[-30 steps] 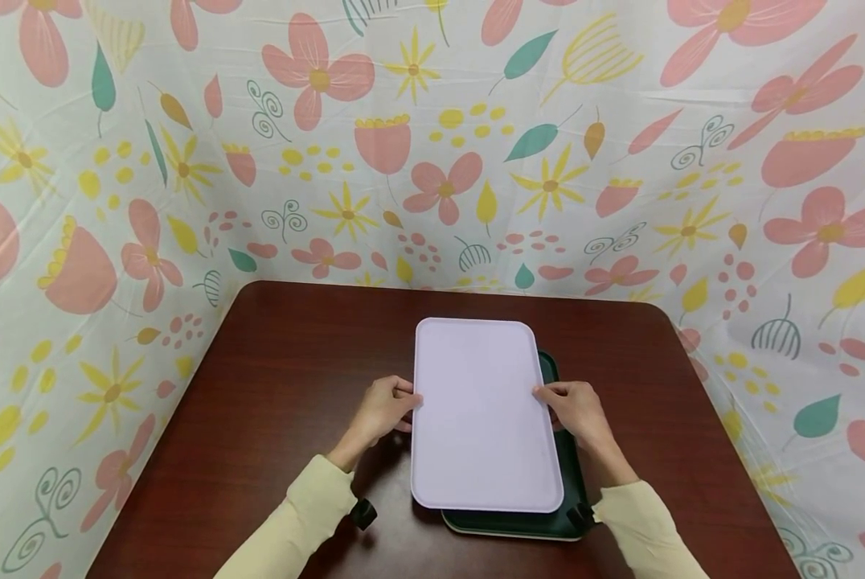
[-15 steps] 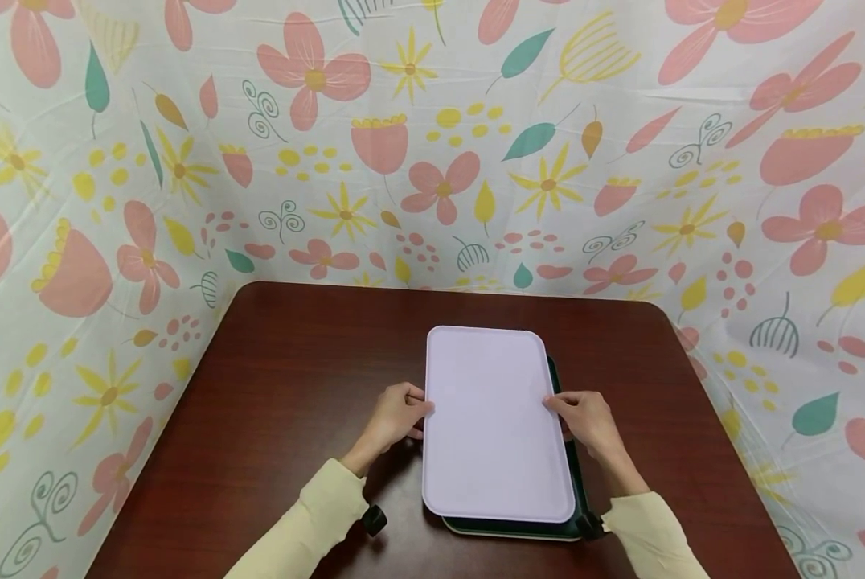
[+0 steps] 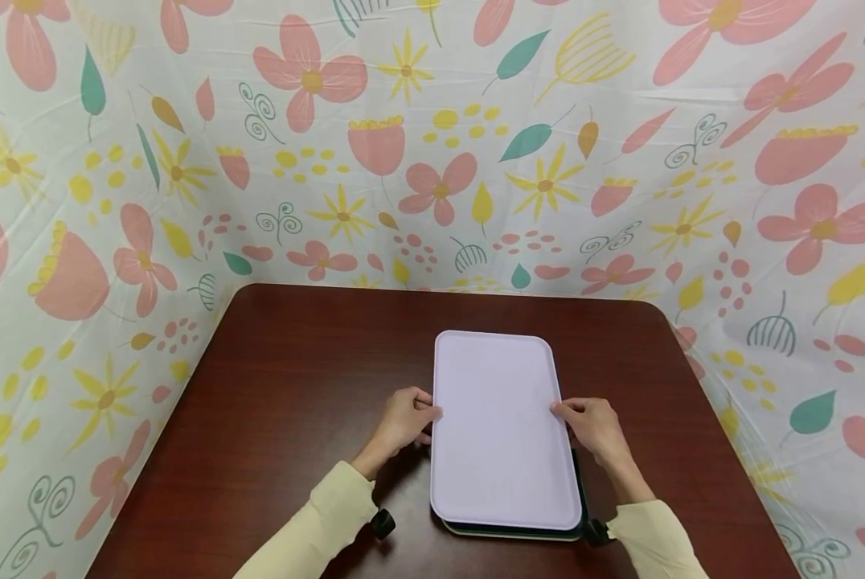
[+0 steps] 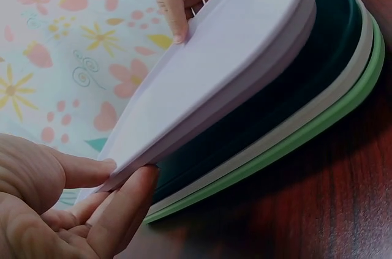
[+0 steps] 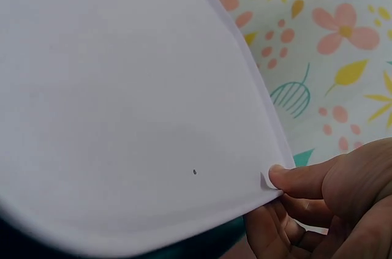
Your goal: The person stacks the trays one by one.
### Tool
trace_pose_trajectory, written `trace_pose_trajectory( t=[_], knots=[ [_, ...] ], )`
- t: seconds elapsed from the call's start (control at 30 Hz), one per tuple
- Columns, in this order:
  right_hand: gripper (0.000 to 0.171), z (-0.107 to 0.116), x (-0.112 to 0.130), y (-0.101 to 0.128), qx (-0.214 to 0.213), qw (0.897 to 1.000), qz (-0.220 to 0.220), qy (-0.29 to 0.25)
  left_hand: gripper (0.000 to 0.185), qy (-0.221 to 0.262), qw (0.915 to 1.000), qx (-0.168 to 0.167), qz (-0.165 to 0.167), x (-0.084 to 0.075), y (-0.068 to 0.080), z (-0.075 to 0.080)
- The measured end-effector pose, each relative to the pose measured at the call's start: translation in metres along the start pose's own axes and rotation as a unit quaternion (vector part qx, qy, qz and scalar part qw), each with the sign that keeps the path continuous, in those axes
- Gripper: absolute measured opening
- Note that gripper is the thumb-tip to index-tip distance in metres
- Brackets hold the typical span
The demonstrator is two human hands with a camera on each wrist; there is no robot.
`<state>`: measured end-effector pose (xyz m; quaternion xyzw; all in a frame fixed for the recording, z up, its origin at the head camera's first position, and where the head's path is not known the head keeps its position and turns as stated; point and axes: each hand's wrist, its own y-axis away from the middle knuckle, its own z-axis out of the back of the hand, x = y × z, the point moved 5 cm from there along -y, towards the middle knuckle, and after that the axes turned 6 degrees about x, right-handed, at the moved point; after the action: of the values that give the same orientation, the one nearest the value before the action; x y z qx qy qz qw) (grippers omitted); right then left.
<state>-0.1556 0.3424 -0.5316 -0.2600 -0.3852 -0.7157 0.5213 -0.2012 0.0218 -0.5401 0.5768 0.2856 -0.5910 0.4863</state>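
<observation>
The lilac tray is held just above a stack of trays on the dark wooden table, slightly below the table's centre. The left hand pinches its long edge at 9 o'clock, thumb on top and fingers curled beneath; the right hand pinches the opposite edge at 3 o'clock the same way. Under it lie a dark green tray, a white tray and a light green tray, nested. Over the last second the lilac tray has drifted toward 3 o'clock and lined up over the stack, so far less dark green shows along its right side. By my reading it is nearly seated on the pile. Flowered cloth walls the table from 9 round to 3 o'clock.
</observation>
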Motion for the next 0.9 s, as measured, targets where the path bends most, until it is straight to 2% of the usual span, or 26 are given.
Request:
trace_pose_trajectory(
  t=[0.6,0.9],
  knots=[
    [0.030,0.006,-0.015,0.004,-0.021,1.000,-0.009,0.018,0.014,-0.023,0.9997,-0.009,-0.002,0.006,-0.004,-0.016],
    [0.027,0.008,-0.017,0.003,-0.053,0.997,0.005,0.055,0.015,-0.036,0.9991,-0.011,0.018,0.010,-0.005,-0.021]
  ],
)
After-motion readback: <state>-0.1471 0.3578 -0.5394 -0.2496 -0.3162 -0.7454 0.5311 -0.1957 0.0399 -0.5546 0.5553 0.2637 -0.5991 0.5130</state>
